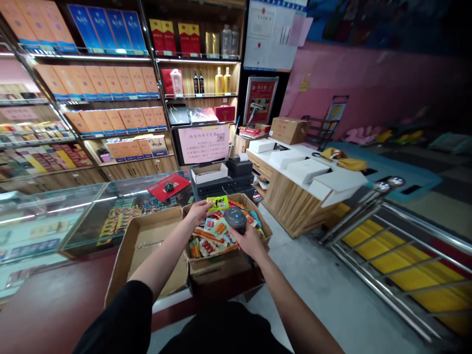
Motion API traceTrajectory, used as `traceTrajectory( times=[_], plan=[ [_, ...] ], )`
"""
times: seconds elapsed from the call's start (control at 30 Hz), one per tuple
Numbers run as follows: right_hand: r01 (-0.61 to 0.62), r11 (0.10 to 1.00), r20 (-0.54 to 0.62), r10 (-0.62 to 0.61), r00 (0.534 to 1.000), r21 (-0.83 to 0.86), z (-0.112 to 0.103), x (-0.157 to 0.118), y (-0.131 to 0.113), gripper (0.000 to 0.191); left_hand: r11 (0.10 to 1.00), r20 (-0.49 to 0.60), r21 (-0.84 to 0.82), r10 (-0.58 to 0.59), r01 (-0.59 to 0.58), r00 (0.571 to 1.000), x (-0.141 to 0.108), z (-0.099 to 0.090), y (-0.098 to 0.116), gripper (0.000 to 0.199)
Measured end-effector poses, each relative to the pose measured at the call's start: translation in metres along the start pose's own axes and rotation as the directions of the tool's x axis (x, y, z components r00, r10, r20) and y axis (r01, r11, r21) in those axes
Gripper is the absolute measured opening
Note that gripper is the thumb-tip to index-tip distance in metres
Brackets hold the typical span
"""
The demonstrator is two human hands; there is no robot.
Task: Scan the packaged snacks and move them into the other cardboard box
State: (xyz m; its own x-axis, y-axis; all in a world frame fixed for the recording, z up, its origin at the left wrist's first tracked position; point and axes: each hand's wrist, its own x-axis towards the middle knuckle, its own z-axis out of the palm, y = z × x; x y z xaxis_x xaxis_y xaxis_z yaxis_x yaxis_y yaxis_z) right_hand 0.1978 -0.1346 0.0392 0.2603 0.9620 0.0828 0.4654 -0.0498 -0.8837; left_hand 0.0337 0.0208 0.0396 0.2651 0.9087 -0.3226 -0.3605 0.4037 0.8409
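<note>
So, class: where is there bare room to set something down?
The open left carton shows bare cardboard, bordered by its walls and the left forearm. The dark red surface has room beside that carton, below the glass counter. Crowded: the right carton, heaped with snack packets.

The left grip (199,213) is holding a green packet (221,202) over a carton (217,269) of colourful packets (208,244); the right grip (251,242) is grasping a dark scanner (235,219); an open cardboard box (145,236) is sitting beside the carton.

Blk L sleeve (123,314) (short, abt elbow-length), blk clothes (224,332) on body, hands (198,215) bare.
</note>
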Motion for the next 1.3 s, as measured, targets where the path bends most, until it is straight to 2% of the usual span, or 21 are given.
traceTrajectory(
  times=[0.23, 0.37, 0.5, 0.63, 0.7, 0.77, 0.87, 1.0, 1.07, 1.17, 1.23, 1.3],
  plan=[
    [-0.012, 1.0, 0.067, 0.012, 0.998, -0.013, -0.024, 0.009, 0.016, 0.018, 0.994, -0.035, 0.075, 0.082, -0.079, 0.996, -0.01, 0.025, -0.015, 0.029],
    [-0.009, 1.0, 0.094, 0.01, 0.996, -0.011, -0.035, 0.012, 0.023, 0.017, 0.988, -0.099, 0.133, 0.094, -0.08, 0.991, -0.012, 0.03, -0.023, 0.027],
    [0.008, 1.0, 0.129, -0.011, 0.992, 0.027, -0.042, 0.016, 0.026, 0.018, 0.996, -0.105, 0.087, 0.044, -0.034, 0.993, -0.014, 0.034, -0.027, 0.031],
    [-0.008, 0.998, 0.227, -0.006, 0.974, 0.063, -0.042, 0.026, 0.028, 0.021, 0.997, -0.144, 0.048, 0.073, -0.067, 0.987, -0.02, 0.033, -0.022, 0.025],
    [-0.011, 0.996, 0.272, -0.012, 0.962, 0.085, -0.038, 0.033, 0.026, 0.023, 0.995, -0.188, 0.025, 0.102, -0.1, 0.977, -0.027, 0.024, -0.015, 0.022],
    [-0.022, 0.994, 0.312, -0.011, 0.95, 0.103, -0.032, 0.039, 0.021, 0.023, 0.991, -0.265, -0.002, 0.129, -0.134, 0.955, -0.038, 0.004, -0.003, 0.02],
    [-0.06, 0.993, 0.364, 0.018, 0.931, 0.105, -0.023, 0.045, 0.012, 0.024, 0.979, -0.393, 0.011, 0.193, -0.205, 0.899, -0.064, -0.044, 0.016, 0.021],
    [-0.073, 0.989, 0.379, 0.02, 0.925, 0.125, -0.017, 0.05, 0.006, 0.026, 0.94, -0.455, 0.132, 0.338, -0.313, 0.824, -0.108, -0.116, 0.033, 0.028],
    [-0.068, 0.984, 0.383, 0.0, 0.924, 0.165, -0.015, 0.052, 0.006, 0.025, 0.929, -0.495, 0.16, 0.368, -0.333, 0.788, -0.123, -0.141, 0.036, 0.033],
    [-0.082, 0.977, 0.367, 0.005, 0.93, 0.196, -0.012, 0.054, 0.005, 0.023, 0.928, -0.512, 0.172, 0.37, -0.33, 0.775, -0.126, -0.152, 0.034, 0.037],
    [-0.085, 0.979, 0.35, 0.014, 0.937, 0.187, -0.011, 0.055, 0.006, 0.023, 0.937, -0.472, 0.18, 0.35, -0.3, 0.809, -0.116, -0.143, 0.029, 0.039],
    [-0.068, 0.982, 0.339, 0.004, 0.941, 0.177, -0.012, 0.055, 0.009, 0.025, 0.945, -0.408, 0.205, 0.319, -0.255, 0.856, -0.099, -0.124, 0.022, 0.04]
  ],
)
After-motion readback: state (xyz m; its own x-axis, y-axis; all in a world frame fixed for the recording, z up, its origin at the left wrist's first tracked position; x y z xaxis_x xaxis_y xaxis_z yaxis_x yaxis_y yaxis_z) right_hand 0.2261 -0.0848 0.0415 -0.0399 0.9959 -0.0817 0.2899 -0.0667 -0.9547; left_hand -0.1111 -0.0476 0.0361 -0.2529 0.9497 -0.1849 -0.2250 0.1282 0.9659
